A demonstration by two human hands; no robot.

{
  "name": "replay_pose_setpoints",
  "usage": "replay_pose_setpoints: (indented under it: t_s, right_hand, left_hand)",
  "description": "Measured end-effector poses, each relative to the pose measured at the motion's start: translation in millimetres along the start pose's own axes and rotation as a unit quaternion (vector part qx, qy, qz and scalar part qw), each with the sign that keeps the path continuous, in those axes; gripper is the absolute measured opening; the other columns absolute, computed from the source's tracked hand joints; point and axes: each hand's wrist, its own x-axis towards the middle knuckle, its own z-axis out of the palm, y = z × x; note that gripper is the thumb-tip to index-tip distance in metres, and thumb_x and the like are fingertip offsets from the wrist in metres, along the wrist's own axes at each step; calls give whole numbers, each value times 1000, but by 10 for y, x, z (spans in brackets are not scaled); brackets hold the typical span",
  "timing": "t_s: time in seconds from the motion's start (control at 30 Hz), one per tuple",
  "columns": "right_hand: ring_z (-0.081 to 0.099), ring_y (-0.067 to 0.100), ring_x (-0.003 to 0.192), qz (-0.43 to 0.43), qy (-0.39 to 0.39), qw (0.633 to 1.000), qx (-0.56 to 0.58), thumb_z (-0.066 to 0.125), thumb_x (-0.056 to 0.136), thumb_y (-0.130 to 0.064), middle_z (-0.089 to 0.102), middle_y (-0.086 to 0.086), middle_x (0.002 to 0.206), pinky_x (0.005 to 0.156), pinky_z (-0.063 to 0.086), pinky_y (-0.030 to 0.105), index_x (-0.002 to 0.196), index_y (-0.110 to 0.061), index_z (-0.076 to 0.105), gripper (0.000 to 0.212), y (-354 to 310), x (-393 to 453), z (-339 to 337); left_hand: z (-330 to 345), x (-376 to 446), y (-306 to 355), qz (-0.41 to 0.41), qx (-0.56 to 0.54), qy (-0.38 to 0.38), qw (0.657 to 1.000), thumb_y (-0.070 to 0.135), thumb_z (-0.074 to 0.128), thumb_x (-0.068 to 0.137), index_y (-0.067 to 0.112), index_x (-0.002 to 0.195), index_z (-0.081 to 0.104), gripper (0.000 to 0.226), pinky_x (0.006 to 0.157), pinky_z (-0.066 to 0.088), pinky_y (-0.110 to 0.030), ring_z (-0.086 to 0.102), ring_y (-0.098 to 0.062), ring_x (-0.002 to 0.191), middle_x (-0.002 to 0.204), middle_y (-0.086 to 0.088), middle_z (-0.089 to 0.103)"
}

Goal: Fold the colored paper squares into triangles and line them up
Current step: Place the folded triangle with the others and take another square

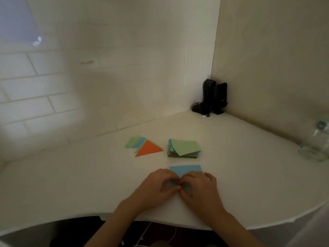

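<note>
A blue paper square (pixel 186 169) lies on the white table in front of me. My left hand (pixel 160 184) and my right hand (pixel 197 187) meet over its near corner, fingers curled and pinching the paper, hiding its lower half. Behind it sits a stack of colored paper squares (pixel 184 148) with a green sheet on top. To the left lies a row of folded triangles: an orange triangle (pixel 148 148) in front, overlapping blue and green triangles (pixel 134 142).
The white table (pixel 89 175) has a curved front edge and meets tiled walls. Black speakers and a mouse (pixel 212 98) stand in the back corner. A clear glass jar (pixel 315 145) stands at the right edge.
</note>
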Motion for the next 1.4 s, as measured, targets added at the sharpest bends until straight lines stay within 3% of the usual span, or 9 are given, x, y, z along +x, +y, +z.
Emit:
replay_pose_setpoints:
  t_s: [0.3, 0.47, 0.57, 0.7, 0.9, 1.07, 1.17, 1.3, 1.4]
  right_hand:
    - [54, -10, 84, -46, -81, 992, 79, 58, 75, -58, 63, -24, 85, 94, 38, 33, 82, -35, 64, 25, 220, 71, -113]
    - [53, -7, 75, -42, -80, 993, 78, 57, 74, -51, 62, -23, 79, 78, 48, 35, 78, -32, 67, 21, 204, 135, -91]
    - [57, -5, 78, -5, -49, 992, 116, 66, 68, -50, 60, -27, 79, 80, 49, 35, 80, -36, 68, 18, 179, 108, -35]
    - [58, -3, 86, 54, -84, 984, 149, 82, 64, -36, 61, -27, 84, 87, 42, 22, 79, -48, 60, 29, 123, 178, -92]
    - [51, -14, 91, 61, -155, 970, 179, 80, 69, -22, 64, -21, 87, 75, 32, 0, 78, -48, 62, 33, 251, 193, -212]
    - [58, -5, 84, 60, -125, 976, 171, 77, 68, -44, 65, -18, 82, 76, 42, 11, 78, -40, 68, 14, 199, 171, -175]
    - [53, -4, 78, 38, -115, 986, 113, 65, 62, -66, 60, -18, 82, 80, 40, 23, 77, -40, 68, 30, 172, 160, -106]
    - [43, -8, 83, 24, -161, 983, 83, 61, 73, -60, 50, -21, 90, 95, 31, 29, 78, -44, 62, 17, 169, 187, -93]
    - [47, -9, 89, 0, -203, 974, 103, 49, 70, -64, 54, -22, 94, 98, 34, 35, 67, -48, 53, 16, 214, 238, -160]
  left_hand:
    - [-62, -91, 66, -16, -3, -1, 1000, 32, 67, 76, 21, 93, 71, 20, 77, 42, -10, 59, 0, 83, 92, 9, 67]
    - [-11, -79, 48, -45, -21, 47, 998, 21, 72, 74, 22, 81, 70, 7, 71, 44, -12, 59, -3, 76, 82, 10, 64]
    - [17, -51, 66, -77, -40, 62, 994, 17, 77, 71, 22, 76, 69, 11, 64, 39, -7, 58, -1, 70, 74, 10, 63]
    - [-33, 64, 92, -179, -82, 29, 980, 15, 81, 66, 22, 71, 69, 15, 57, 40, -7, 56, 5, 56, 65, 9, 63]
    - [-90, 135, 54, -215, -96, -19, 972, 12, 81, 66, 25, 71, 70, 18, 60, 44, -9, 57, 4, 57, 67, 8, 66]
    - [-150, 80, 56, -189, -124, -37, 973, 5, 72, 72, 27, 81, 71, 23, 68, 50, -17, 62, -3, 68, 76, 4, 68]
    - [-188, -23, 50, -140, -117, -57, 982, 7, 68, 75, 25, 95, 70, 28, 76, 50, -17, 62, -4, 82, 89, 8, 67]
    - [-145, -186, 14, -47, -19, -7, 999, 26, 62, 72, 33, 104, 64, 33, 87, 40, -12, 52, -1, 101, 110, 18, 60]
    - [-77, -181, -8, 15, 63, 16, 998, 24, 56, 71, 29, 104, 64, 35, 92, 42, -25, 53, -5, 105, 111, 15, 62]
